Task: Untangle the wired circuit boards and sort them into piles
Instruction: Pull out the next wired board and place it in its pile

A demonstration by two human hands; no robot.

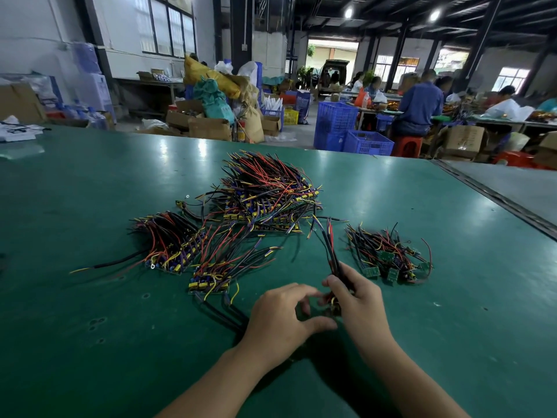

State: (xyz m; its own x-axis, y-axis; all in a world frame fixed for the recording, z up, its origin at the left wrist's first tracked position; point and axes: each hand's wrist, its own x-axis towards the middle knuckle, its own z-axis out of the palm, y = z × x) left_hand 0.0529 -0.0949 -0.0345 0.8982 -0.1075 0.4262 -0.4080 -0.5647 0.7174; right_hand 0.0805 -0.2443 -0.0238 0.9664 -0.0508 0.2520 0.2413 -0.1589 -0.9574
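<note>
My right hand (360, 300) grips a wired circuit board (330, 251) by the base of its wires, which stick up and away, black, red and yellow. My left hand (281, 315) hovers beside it, thumb and fingers curved toward the board's lower end; whether they touch it is blurred. A big tangled heap of wired boards (265, 191) lies at the table's middle. Smaller piles lie at the left (168, 242), front centre (220, 267) and right (388, 254).
The green table (90, 312) spreads wide around the piles. A dark seam (497, 197) runs along its right side. Behind the far edge stand blue crates (346, 128), cardboard boxes and sacks. People sit working at tables at the back right.
</note>
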